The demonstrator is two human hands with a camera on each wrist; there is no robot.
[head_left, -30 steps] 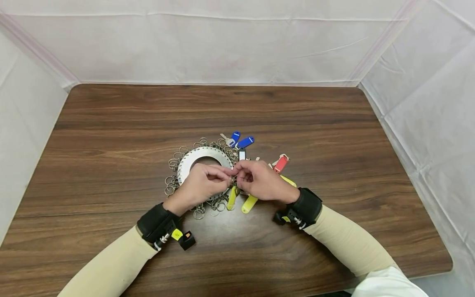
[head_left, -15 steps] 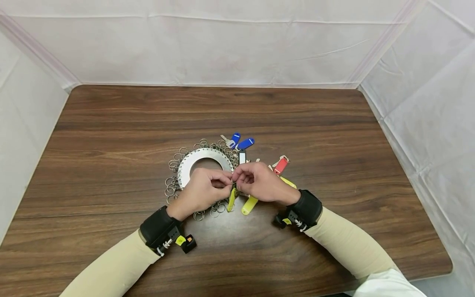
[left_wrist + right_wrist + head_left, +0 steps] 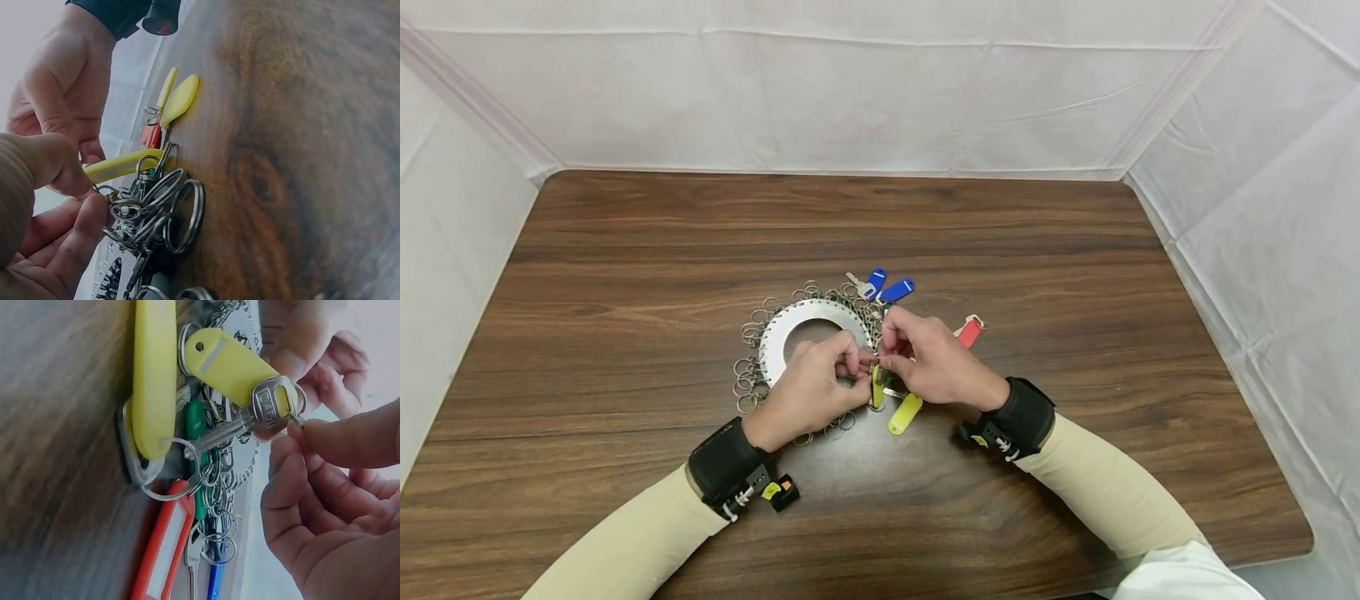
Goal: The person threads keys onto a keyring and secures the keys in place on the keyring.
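White fabric walls round dark wood-grain table (image 3: 625, 250). Flat silver metal disc with centre hole (image 3: 790, 325) mid-table, loose steel split rings (image 3: 747, 367) fringing its edge. Both hands meet at disc's right rim. Left hand (image 3: 812, 387) pinches small ring there, fingers curled. Right hand (image 3: 925, 362) pinches ring of silver key (image 3: 265, 412) carrying yellow plastic tag (image 3: 222, 362). Second yellow tag (image 3: 904, 412) flat just right of disc; red tag (image 3: 970, 332) beyond right hand; two blue tags (image 3: 887, 285) at disc's far-right edge.

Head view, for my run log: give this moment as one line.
left hand: pinches split ring | right hand: pinches key with yellow tag | metal ring disc: flat on table
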